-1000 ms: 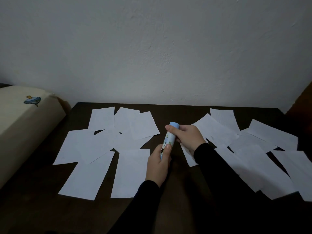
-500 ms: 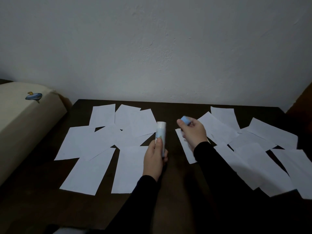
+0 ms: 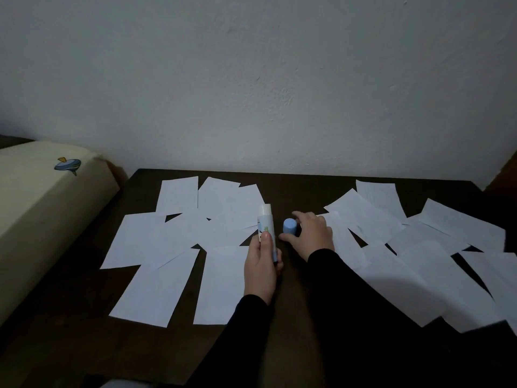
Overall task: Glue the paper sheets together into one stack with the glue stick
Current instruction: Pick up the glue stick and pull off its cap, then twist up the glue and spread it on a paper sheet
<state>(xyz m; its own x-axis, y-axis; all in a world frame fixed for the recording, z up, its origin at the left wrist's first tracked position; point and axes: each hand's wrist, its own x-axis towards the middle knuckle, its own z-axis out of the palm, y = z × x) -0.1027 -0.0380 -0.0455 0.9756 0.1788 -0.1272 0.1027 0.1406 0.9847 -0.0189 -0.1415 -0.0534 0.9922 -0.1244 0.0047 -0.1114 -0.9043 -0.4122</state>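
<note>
1. White, uncapped glue stick (image 3: 267, 225) stands nearly upright above the dark table (image 3: 84, 345), wrapped in the left hand (image 3: 261, 271), thumb pressed on its label.
2. Blue cap (image 3: 289, 227) stands on the table, right hand (image 3: 312, 233) fingers curled loosely around it, touching.
3. Paper sheets (image 3: 156, 289) lie scattered on both sides.
4. Cream cushion (image 3: 36, 208) sits at far left.

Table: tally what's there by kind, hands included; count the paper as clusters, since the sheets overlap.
Paper clusters: 2
Glue stick: 1
Blue cap: 1
Hands: 2, left hand, right hand
Total: 6
</note>
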